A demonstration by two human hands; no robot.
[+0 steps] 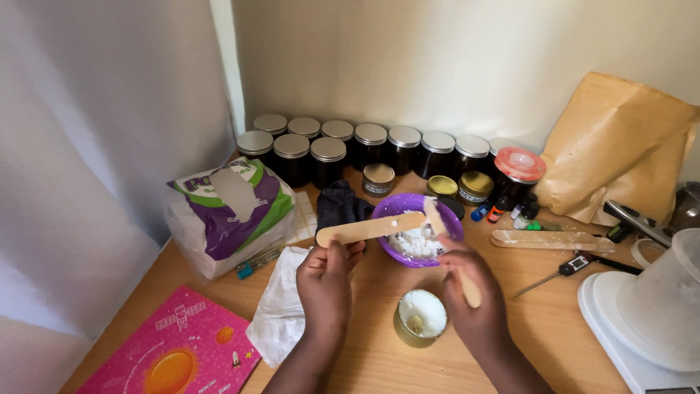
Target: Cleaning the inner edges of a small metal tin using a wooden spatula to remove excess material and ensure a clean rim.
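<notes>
Head cam: both hands' fingers grip wooden sticks over purple bowl, open jar btwn wrists.

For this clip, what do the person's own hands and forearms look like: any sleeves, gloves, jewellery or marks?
Both the left hand and the right hand are bare: no gloves. I can make out no rings, watch or bracelets. The forearms are uncovered down to the bottom edge of the head view, so no sleeve or cuff shows. No tattoos, plasters or other marks are visible; the nails are too small to judge.
</notes>
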